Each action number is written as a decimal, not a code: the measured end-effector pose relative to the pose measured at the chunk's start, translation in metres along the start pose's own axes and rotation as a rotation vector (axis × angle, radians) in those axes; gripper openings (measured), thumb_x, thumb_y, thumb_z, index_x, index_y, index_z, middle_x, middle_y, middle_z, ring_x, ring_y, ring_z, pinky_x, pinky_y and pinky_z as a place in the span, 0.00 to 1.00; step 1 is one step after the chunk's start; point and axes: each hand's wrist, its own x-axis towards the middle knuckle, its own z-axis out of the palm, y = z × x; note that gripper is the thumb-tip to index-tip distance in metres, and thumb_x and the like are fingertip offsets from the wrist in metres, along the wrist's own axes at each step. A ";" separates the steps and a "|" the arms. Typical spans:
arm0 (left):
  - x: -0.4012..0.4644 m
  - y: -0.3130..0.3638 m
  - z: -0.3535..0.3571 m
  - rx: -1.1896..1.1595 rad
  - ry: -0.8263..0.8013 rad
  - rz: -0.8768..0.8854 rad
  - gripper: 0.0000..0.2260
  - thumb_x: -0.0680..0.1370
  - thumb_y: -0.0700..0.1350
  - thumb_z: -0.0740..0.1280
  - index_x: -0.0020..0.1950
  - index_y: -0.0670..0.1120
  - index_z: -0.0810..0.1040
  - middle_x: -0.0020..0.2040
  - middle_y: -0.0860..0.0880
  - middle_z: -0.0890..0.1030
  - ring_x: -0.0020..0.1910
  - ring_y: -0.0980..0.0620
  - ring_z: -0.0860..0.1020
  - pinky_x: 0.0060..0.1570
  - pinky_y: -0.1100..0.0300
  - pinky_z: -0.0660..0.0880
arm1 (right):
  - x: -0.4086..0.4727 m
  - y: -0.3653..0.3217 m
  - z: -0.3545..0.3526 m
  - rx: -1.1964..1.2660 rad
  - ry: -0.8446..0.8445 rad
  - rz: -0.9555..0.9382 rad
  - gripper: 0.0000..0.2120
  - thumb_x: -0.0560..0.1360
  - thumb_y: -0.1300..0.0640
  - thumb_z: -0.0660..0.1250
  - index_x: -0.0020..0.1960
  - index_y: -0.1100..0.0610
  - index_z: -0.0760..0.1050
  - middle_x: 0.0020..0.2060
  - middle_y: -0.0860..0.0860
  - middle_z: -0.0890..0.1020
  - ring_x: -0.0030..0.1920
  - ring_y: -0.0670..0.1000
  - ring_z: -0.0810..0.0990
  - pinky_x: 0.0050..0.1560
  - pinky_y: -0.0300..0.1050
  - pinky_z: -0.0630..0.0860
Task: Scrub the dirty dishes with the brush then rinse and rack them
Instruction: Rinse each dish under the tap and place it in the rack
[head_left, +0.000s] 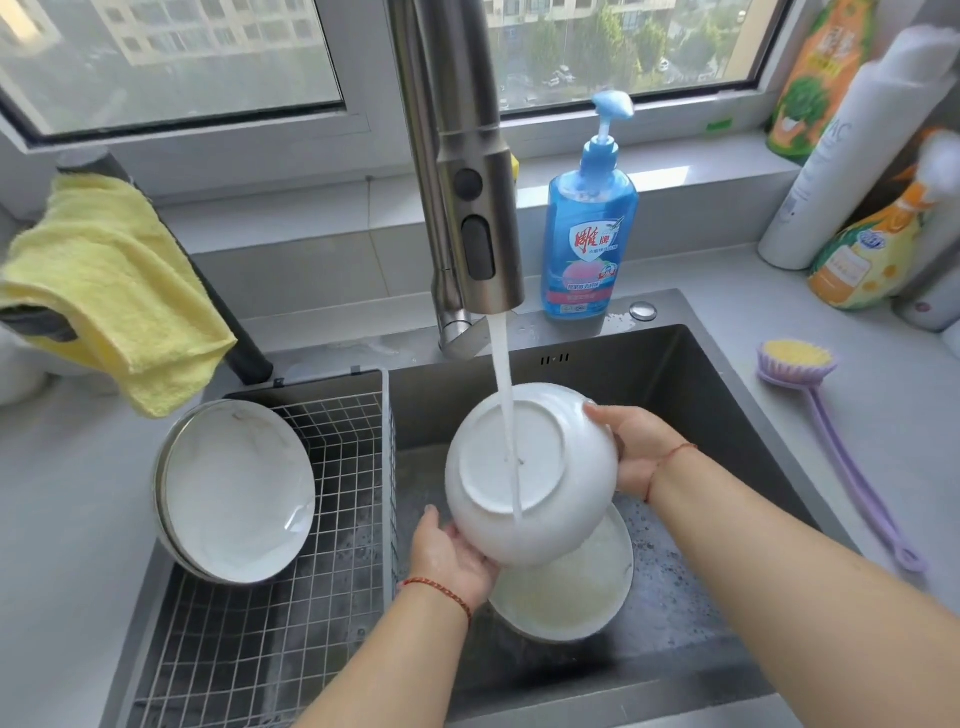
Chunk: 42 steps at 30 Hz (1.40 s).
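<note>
a person holds a white bowl (530, 475) upside down over a dark sink (701, 395), both hands clamped on it. the left hand (452, 558) cups the near rim from below; the right hand (636, 449) grips the far right rim, fingers (605, 418) curled over the edge. water (506, 415) from the tap (475, 197) falls between the two grips onto the bowl's raised foot ring. right under the bowl, below both hands, a plate (566, 597) lies in the sink with cloudy water in it. left of the left grip, a wire rack (291, 571) holds two dishes (236, 491) leaning on edge. well to the right of the right grip, a purple brush (841, 452) lies on the surface, with a blue soap bottle (589, 228) behind the tap.

the bowl looks like glazed ceramic: stiff, fairly heavy, breakable, and likely slick while wet. the rim is the safest place to hold, at opposite sides as now, since the smooth curved wall gives little purchase.
</note>
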 end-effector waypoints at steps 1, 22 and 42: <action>-0.002 -0.002 0.002 -0.001 -0.011 0.005 0.23 0.83 0.60 0.53 0.63 0.45 0.75 0.59 0.40 0.81 0.59 0.38 0.79 0.42 0.46 0.77 | 0.000 0.003 -0.010 0.064 -0.005 -0.005 0.11 0.80 0.57 0.59 0.52 0.62 0.77 0.40 0.60 0.85 0.37 0.58 0.84 0.47 0.57 0.78; -0.031 -0.047 -0.019 0.283 0.083 -0.225 0.14 0.80 0.47 0.60 0.54 0.39 0.78 0.50 0.36 0.80 0.46 0.36 0.79 0.27 0.37 0.79 | -0.040 0.019 -0.035 -0.393 -0.427 -0.155 0.18 0.53 0.56 0.80 0.39 0.65 0.82 0.34 0.60 0.83 0.32 0.55 0.82 0.33 0.45 0.79; -0.024 -0.004 -0.011 0.359 0.167 0.131 0.22 0.83 0.54 0.58 0.74 0.44 0.68 0.71 0.41 0.71 0.67 0.42 0.72 0.64 0.44 0.71 | -0.031 -0.002 0.037 -0.348 0.027 -0.259 0.09 0.75 0.61 0.68 0.52 0.66 0.79 0.46 0.61 0.83 0.47 0.62 0.81 0.55 0.61 0.77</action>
